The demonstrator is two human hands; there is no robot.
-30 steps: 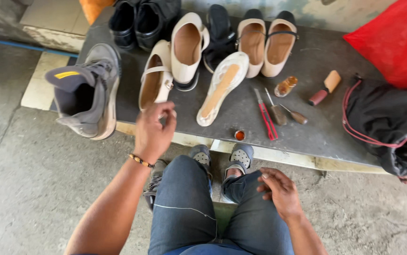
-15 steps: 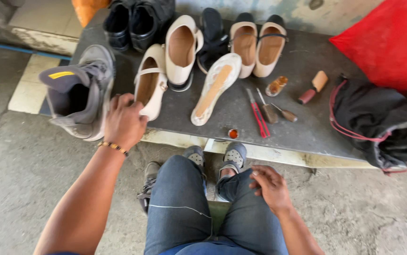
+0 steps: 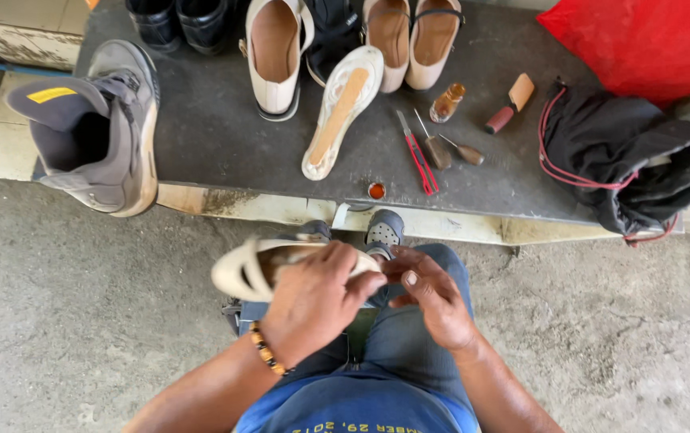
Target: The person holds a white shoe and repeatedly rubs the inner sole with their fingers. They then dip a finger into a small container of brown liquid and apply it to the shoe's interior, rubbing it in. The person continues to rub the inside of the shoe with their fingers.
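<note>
Here my left hand (image 3: 313, 301) grips a cream shoe (image 3: 253, 265) over my lap, my right hand (image 3: 433, 297) pinching its right end. Far left, a grey sneaker (image 3: 108, 128) shows a yellow rectangular tongue label (image 3: 50, 95); a red bag (image 3: 641, 40) sits far right.

Left hand (image 3: 313, 301) is gripping a cream shoe (image 3: 269, 265): smooth leather-like upper, slight sheen. Right hand (image 3: 433, 297) is touching its end. Beaded bracelet (image 3: 267, 350) on the left wrist is looking like wood. Under both hands, jeans (image 3: 397, 345) are showing matt blue denim. Beyond the hands, dark mat (image 3: 225, 136) is looking matt; grey high-top sneaker (image 3: 96, 128) suede-like, matt. Floor (image 3: 80, 321) is showing rough concrete.
</note>
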